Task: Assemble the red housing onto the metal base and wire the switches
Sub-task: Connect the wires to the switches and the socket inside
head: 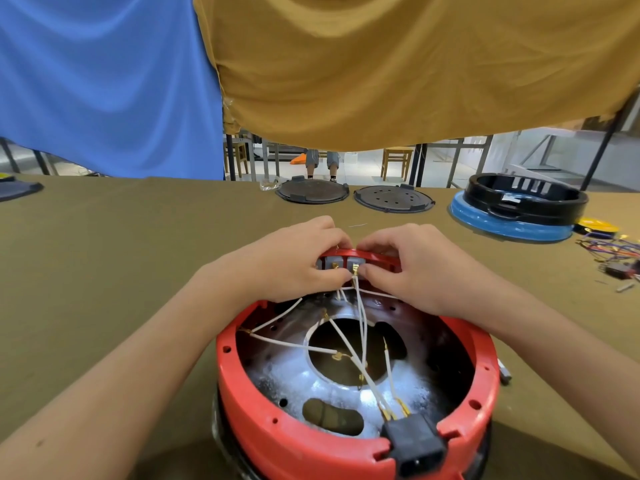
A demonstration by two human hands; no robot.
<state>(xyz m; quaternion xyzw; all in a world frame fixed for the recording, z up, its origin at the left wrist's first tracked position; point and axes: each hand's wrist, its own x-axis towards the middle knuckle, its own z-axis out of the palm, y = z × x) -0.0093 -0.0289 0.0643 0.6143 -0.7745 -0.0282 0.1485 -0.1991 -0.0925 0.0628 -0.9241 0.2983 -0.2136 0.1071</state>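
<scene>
At the far left edge of the frame a dark flat part [17,190] lies on the olive desk [104,254]. Left of centre, your left hand [294,261] has its grip pinching a wire terminal at the switches [341,264], set in the far wall of the red housing [346,438]. That housing sits at lower centre on the metal base [287,372], white wires [294,344] crossing inside and a black socket [415,445] in its near wall. Right of centre, your right hand [415,268] pinches at the same switches. Upper right: two dark discs [393,199], a black ring [526,195] on a blue ring [512,226], loose coloured wires [613,251].
</scene>
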